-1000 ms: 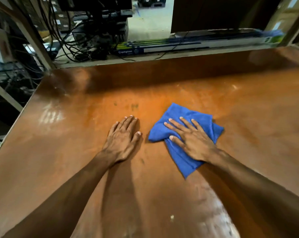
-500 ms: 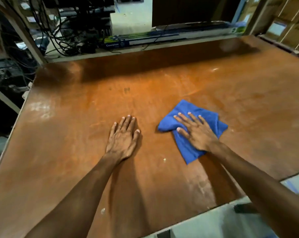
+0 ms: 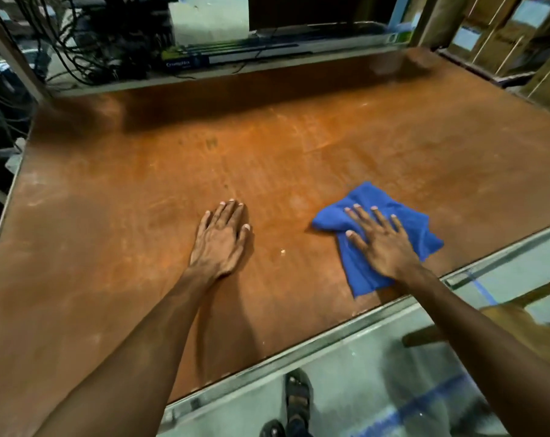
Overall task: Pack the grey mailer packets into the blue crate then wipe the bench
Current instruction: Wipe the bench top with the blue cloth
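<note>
Sandalled foot [image 3: 297,397] showed nearest me, on the pale floor [image 3: 346,373] just below the near edge of the counter [image 3: 141,216]. From there both my forearms reached up over that edge onto the brown, scuffed top. My left hand [image 3: 220,239] lay palm down on the bare counter, fingers straight and together, its grip open and holding nothing. A small pale fleck [image 3: 282,252] sat on the counter just right of that hand, between it and the blue cloth [image 3: 384,234]. My right hand [image 3: 381,241] pressed flat on the cloth with fingers spread; its grip was open too, bearing down rather than clutching. The cloth lay crumpled close to the counter's near right edge, one corner trailing toward me past the wrist, and it stood well apart from the left hand. Beyond both hands the counter ran on bare, with a small dark mark [image 3: 211,142] toward its middle. Along the counter's far edge a long printed box [image 3: 267,50] lay on a ledge, and tangled black cables [image 3: 78,42] hung at the far left corner. I could see no grey packets or blue crate from here.
</note>
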### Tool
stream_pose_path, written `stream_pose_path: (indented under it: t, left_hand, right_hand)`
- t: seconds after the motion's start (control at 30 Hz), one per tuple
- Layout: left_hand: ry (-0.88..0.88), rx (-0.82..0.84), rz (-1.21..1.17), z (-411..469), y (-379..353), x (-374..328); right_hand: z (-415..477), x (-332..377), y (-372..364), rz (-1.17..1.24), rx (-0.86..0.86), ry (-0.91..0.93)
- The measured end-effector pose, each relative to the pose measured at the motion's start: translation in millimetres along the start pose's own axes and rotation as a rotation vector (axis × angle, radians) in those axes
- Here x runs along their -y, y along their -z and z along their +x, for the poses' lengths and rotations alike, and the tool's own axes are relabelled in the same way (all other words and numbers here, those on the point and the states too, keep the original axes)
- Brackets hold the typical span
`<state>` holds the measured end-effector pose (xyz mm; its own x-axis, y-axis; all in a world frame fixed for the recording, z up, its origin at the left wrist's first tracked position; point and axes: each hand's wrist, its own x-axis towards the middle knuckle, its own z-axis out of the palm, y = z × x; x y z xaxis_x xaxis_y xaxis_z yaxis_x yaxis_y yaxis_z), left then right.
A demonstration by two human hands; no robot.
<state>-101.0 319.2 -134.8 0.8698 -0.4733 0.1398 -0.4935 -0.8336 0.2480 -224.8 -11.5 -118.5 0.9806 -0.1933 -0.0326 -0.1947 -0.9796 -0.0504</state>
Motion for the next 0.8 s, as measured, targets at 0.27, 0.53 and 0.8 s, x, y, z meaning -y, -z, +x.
stream_pose_path:
  t: [0.27, 0.53, 0.8]
  left_hand:
    - [0.021, -0.026, 0.008, -0.2, -0.9, -1.6]
    - [0.02, 0.018, 0.003, 1.2, -0.2, -4.8]
    - [-0.046, 0.054, -0.039, 42.5, -19.4, -85.5]
  right_hand:
    - [-95.4, 84.9, -4.9, 0.05, 0.067, 0.372]
    - [-43.5, -68.4, 14.1, 0.04, 0.047, -0.212]
    - [-85.1, -5.6, 4.0, 0.048, 0.051, 0.357]
